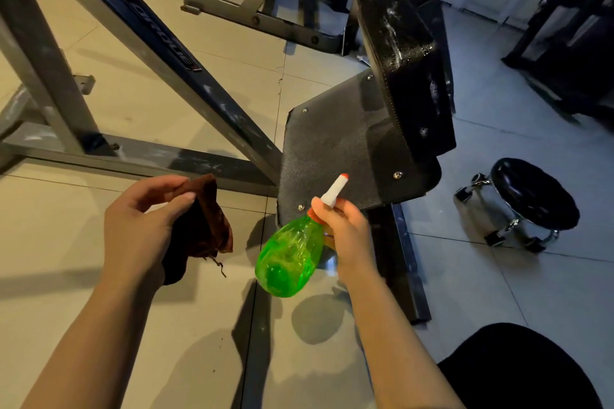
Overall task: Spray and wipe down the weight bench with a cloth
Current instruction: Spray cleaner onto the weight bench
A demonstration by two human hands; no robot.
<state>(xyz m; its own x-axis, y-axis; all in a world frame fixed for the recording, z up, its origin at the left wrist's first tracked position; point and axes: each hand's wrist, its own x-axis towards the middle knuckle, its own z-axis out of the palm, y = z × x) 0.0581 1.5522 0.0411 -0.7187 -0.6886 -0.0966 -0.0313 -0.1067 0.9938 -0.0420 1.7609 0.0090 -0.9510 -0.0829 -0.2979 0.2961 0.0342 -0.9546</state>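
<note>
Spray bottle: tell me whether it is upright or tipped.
Tipped. The spray bottle slants in the right hand, green body down-left, white nozzle up-right toward the bench pad.

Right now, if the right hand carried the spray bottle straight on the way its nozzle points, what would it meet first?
Probably the bench's black seat plate, just beyond the nozzle of the spray bottle that the right hand grips. Depth is unclear from one view.
</note>
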